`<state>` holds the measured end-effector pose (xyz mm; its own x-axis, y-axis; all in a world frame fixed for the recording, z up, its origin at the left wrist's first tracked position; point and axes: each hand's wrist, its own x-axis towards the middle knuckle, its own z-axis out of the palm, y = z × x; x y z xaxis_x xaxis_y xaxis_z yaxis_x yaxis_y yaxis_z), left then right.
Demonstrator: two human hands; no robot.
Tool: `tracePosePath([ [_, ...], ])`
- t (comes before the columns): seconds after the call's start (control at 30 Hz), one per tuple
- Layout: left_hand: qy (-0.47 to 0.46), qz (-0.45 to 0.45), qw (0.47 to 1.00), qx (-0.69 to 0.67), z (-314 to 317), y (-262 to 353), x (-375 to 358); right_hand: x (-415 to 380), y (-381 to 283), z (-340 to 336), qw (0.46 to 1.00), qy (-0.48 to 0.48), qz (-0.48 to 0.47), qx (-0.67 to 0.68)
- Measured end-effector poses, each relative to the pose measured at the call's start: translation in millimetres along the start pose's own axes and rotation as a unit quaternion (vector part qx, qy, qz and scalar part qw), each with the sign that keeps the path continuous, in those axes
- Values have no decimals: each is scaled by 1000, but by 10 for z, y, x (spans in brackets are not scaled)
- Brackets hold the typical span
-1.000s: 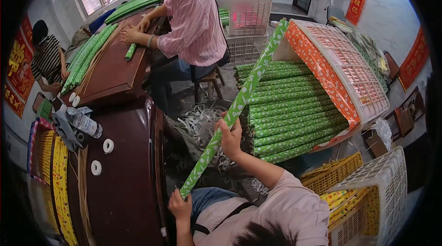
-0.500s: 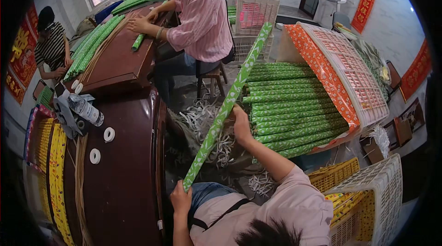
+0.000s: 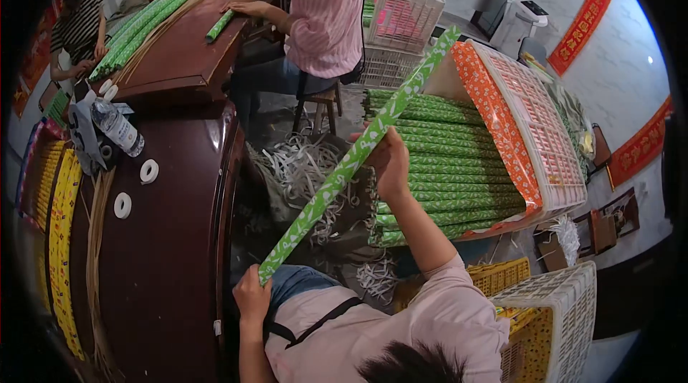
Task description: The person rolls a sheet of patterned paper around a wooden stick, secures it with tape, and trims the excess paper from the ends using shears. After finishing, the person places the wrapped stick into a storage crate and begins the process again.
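Observation:
A long green tube (image 3: 326, 200) with a white pattern slants across my front, from low left up to the right. My left hand (image 3: 252, 295) is closed around its lower end. My right hand (image 3: 390, 164) holds the tube above its middle, fingers behind it and thumb side partly visible. Behind the right hand, many similar green tubes (image 3: 459, 161) lie stacked on their sides in a crate lined with orange flowered sheet (image 3: 498, 121). The upper end of the held tube rises past the crate's left edge.
A dark table (image 3: 165, 261) on the left bears white tape rolls (image 3: 122, 205), a water bottle (image 3: 118, 128) and thin sticks (image 3: 95, 247). White paper strips (image 3: 304, 171) litter the floor. Two co-workers sit beyond; white crates (image 3: 573, 311) stand lower right.
The tube leans further to the right, its upper end moved right. My right hand has gone up and closer around it. The view has shifted, and the pink-sleeved co-worker's arms have moved.

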<state>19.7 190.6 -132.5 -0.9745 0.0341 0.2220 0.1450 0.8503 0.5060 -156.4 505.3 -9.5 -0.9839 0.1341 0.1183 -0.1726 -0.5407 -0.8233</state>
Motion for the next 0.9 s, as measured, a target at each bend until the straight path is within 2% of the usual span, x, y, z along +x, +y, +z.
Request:
tracePosePath([
  [0.03,2,1,1000,7,-64,46,-33,-21,-98,50,1000,-1,7,-7],
  [0.1,11,-8,1000,2,-321,289,-130,-39,-278,153,994,5,-1,-111],
  [0.2,47,-6,990,133,-714,513,-364,-76,-512,241,988,-3,1,-156],
  [0.27,84,-20,979,185,-974,564,-557,-121,-588,343,987,-47,17,-150],
  [0.33,117,-31,968,221,-1292,586,-662,-189,-607,588,984,-134,96,-61],
  [0.37,98,-77,960,252,-1394,480,-759,-200,-560,667,975,-172,126,-57],
  [0.43,126,-55,944,301,-1614,155,-959,-205,-369,896,960,-224,170,-4],
  [0.5,73,-105,952,279,-1965,102,-1042,-179,-116,1088,942,-267,198,40],
  [0.53,79,-96,945,302,-2081,20,-1097,-159,33,1171,931,-294,208,62],
  [0.6,73,-102,935,330,-2312,-88,-1145,-233,269,1401,928,-287,224,75],
  [0.63,80,-121,931,336,-2379,-130,-1167,-261,379,1475,923,-297,231,80],
  [0.7,27,-192,936,293,-2486,-235,-1229,-320,593,1603,911,-316,246,100],
  [0.77,47,-218,933,282,-2464,-386,-1310,-390,725,1731,907,-318,259,99],
  [0.83,72,-164,952,248,-2429,-497,-1383,-389,879,1776,892,-348,268,106],
  [0.9,68,-202,947,239,-2378,-585,-1440,-416,951,1836,884,-363,276,106],
])
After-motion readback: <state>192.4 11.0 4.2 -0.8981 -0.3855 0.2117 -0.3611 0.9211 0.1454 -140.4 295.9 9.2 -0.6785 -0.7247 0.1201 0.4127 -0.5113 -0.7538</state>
